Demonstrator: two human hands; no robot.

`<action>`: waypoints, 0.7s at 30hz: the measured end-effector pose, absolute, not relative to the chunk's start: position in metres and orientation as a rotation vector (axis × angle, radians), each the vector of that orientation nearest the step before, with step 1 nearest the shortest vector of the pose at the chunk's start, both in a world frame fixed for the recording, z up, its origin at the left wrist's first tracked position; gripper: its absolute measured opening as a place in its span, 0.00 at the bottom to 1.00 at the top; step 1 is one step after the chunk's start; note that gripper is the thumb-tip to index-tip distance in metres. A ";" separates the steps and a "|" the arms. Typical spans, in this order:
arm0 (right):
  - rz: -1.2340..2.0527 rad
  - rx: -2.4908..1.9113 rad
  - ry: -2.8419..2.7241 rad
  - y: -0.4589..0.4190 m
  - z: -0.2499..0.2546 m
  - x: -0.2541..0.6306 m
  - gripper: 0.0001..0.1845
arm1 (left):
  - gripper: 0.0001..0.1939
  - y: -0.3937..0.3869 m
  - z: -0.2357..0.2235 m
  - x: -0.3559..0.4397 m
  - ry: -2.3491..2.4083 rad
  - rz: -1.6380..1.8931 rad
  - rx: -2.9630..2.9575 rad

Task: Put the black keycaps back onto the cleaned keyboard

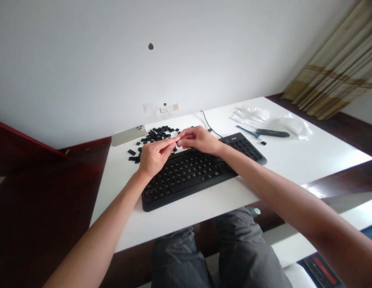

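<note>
My left hand (pixel 156 157) and my right hand (pixel 198 140) meet at their fingertips above the far edge of a black keyboard (pixel 188 187). Both are closed in a pinch, with a small dark piece, which looks like a keycap (pixel 177 142), mostly hidden between them. The keyboard lies at a slant on the table, its key positions bare of caps over most of the visible area. Beyond my left hand spreads a loose heap of black keycaps (pixel 154 135), a few of them close to my wrist. My right forearm passes over the keyboard's right part.
On the white table (pixel 128 228), a phone (pixel 128 136) lies at the back left. To the right are a blue-handled tool (pixel 248 131), a black long object (pixel 272 133), a single keycap (pixel 263 143) and crumpled white plastic (pixel 254 115). A cable (pixel 208 123) runs toward the wall.
</note>
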State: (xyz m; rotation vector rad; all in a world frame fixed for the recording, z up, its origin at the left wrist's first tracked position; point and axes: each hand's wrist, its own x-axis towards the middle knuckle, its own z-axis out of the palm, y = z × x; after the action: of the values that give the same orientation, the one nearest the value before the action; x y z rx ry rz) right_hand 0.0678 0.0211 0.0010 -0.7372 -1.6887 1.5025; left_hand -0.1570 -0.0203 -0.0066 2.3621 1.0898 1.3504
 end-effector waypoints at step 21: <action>0.609 -1.546 -1.609 -0.063 -0.003 0.262 0.21 | 0.12 -0.009 -0.006 -0.174 1.276 1.254 2.405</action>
State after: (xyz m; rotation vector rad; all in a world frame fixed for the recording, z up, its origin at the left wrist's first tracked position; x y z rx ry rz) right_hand 0.2619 -0.0626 -0.0030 -1.5457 -1.6088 0.6089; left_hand -0.1737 -0.0091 -0.0059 2.4045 1.2764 1.2543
